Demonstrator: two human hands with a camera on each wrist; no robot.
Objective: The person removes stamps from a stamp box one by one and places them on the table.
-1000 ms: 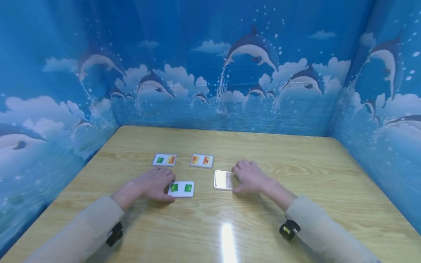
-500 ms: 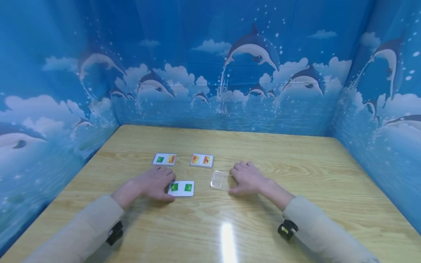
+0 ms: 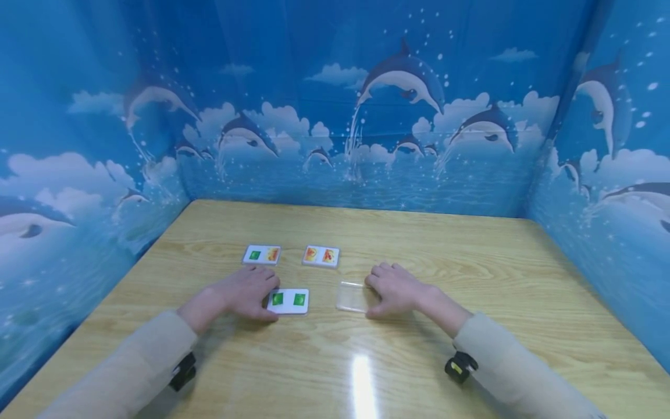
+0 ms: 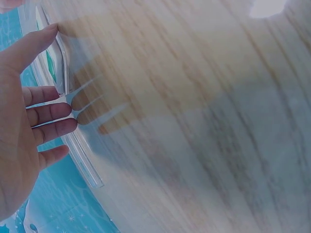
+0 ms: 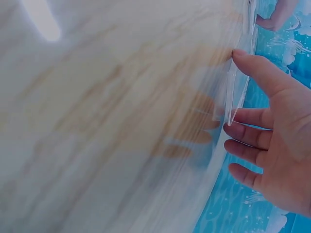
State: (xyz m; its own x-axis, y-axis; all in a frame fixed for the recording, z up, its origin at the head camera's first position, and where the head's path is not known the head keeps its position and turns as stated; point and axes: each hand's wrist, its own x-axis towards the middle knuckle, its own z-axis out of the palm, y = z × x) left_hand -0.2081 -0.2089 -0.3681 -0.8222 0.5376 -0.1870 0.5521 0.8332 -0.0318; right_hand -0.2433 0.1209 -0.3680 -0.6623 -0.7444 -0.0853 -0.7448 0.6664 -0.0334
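My left hand [image 3: 246, 292] holds the left end of a white rectangular card [image 3: 289, 301] with two green pictures, lying on the wooden table. In the left wrist view, the card's edge [image 4: 62, 73] sits between thumb and index finger, the other fingers extended. Right of it, my right hand [image 3: 394, 291] pinches a clear rectangular plastic piece [image 3: 350, 297] by its right end. The right wrist view has this clear piece [image 5: 230, 92] between thumb and index finger. A gap separates card and clear piece. My palm side hides the clear piece's right end in the head view.
Behind my left hand lies a card [image 3: 262, 254] with one green and one orange picture. To its right is another card [image 3: 321, 256] with two orange pictures. Dolphin-print curtains [image 3: 324, 105] enclose the wooden table [image 3: 471, 262] at the back and sides.
The clear piece has shifted slightly toward me with my right hand, after a small move left. Its bright white glare is gone. My left hand and its card have stayed put.
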